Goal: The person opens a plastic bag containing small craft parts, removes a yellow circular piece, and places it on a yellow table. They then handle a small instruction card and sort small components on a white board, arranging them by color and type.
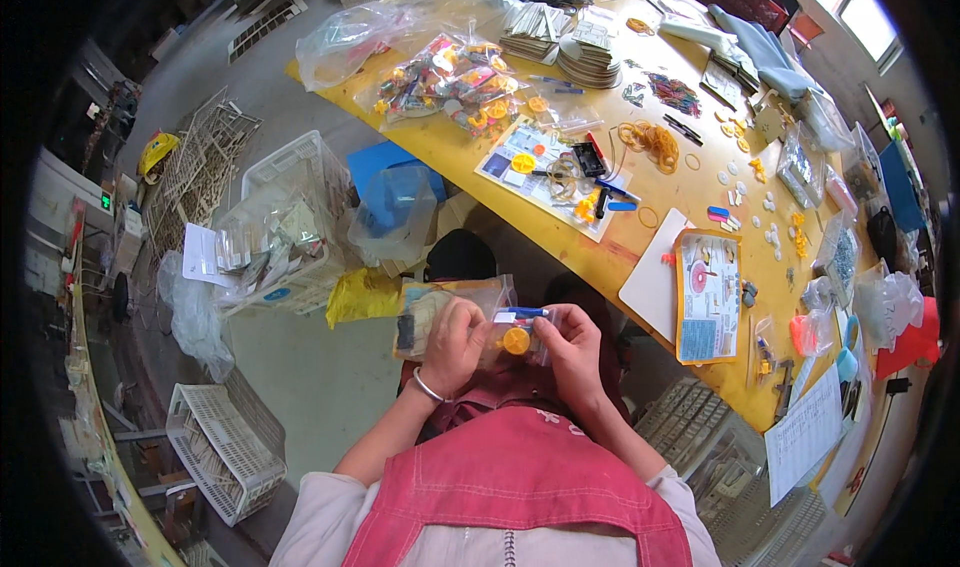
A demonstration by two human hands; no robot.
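A small clear plastic bag [500,349] is held up over my lap, between my two hands. Inside it show a yellow wheel [516,341] and blue and red slim pieces near its upper edge. My left hand [455,349], with a white band at the wrist, is closed on the bag's left side. Thumb and fingers of my right hand [574,352] pinch the right end. Behind my left hand lies another flat clear packet [420,307] with tan and dark contents; I cannot tell whether that hand also grips it.
On the wooden table [560,252] ahead right are a heap of filled bags [450,85], rubber bands [655,145], a printed sheet [500,172], an orange-edged pouch [708,297] and loose small parts. White crates [290,237] and a clear bin [395,212] stand on the left.
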